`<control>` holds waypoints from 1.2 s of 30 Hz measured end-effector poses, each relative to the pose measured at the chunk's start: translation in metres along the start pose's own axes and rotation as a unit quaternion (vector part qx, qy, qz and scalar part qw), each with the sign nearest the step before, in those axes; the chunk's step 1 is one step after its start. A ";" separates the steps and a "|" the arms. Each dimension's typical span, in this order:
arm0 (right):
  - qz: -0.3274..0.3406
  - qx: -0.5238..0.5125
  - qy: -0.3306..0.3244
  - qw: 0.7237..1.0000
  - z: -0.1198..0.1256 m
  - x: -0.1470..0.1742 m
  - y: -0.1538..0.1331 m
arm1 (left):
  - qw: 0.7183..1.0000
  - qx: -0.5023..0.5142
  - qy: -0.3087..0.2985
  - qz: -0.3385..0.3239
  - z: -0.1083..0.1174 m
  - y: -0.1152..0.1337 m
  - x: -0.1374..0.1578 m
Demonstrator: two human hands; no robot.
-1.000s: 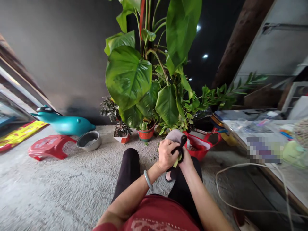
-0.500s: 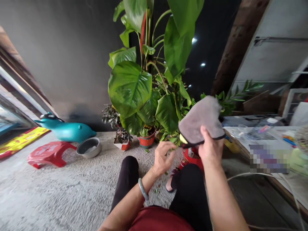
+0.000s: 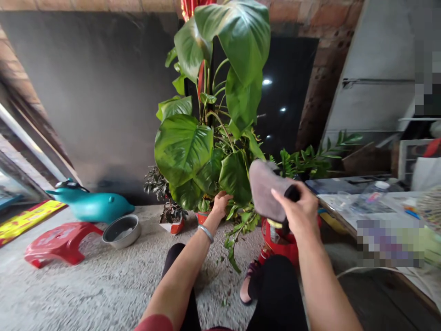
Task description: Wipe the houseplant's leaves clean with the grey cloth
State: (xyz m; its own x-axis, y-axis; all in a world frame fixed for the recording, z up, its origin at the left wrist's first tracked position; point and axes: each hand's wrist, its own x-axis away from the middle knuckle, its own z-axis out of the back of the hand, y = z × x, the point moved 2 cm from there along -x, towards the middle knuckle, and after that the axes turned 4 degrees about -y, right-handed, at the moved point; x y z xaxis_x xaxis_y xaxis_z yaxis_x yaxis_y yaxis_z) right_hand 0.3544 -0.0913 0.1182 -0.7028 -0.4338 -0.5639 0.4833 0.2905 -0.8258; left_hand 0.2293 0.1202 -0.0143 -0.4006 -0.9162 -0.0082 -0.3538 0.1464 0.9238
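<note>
My right hand (image 3: pixel 303 209) is closed on a grey cloth (image 3: pixel 267 191) with dark edging, folded or bunched, held to the right of a tall potted plant. My left hand (image 3: pixel 221 203) reaches low into the plant, at the bottom edge of a broad green leaf (image 3: pixel 235 178); its fingers look apart and loosely bent, partly hard to make out. Another large leaf (image 3: pixel 184 147) hangs to the left of that hand. Beneath the leaves shows the plant's orange-red pot (image 3: pixel 202 218). Trailing green stems (image 3: pixel 243 225) hang between my two hands.
A red container (image 3: pixel 287 246) stands by my right knee. To the right, a table (image 3: pixel 330 202) bears a plastic bottle (image 3: pixel 377 191). On the left floor are a red stool (image 3: pixel 62 241), a grey bowl (image 3: pixel 122 232) and a teal animal-shaped toy (image 3: pixel 96 207). A small potted plant (image 3: pixel 172 220) sits nearby.
My left hand has moved forward and up to the plant's lower leaf. The cloth has shifted left and down and is bunched smaller in my right hand. The view has tilted up.
</note>
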 end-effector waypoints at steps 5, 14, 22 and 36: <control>0.097 0.095 0.016 0.991 -0.041 -0.034 0.005 | 0.997 0.001 0.054 0.054 -0.007 0.000 0.008; -0.005 0.080 -0.118 0.990 0.004 0.023 0.002 | 0.996 0.033 0.066 0.051 -0.001 0.009 0.017; 0.117 0.136 -0.017 0.984 -0.061 -0.018 0.022 | 0.996 -0.011 0.047 0.069 -0.002 0.014 0.027; 0.103 0.062 0.089 0.989 -0.036 -0.020 -0.007 | 0.996 -0.018 0.009 0.091 0.009 0.002 0.027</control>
State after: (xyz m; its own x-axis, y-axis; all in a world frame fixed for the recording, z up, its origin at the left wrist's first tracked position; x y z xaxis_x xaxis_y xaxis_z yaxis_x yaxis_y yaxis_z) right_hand 0.3462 -0.0536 0.1347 -0.6576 -0.2165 -0.7215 0.6787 0.2452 -0.6922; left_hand 0.2103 0.0992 -0.0163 -0.4400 -0.8822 0.1679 -0.2461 0.2982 0.9222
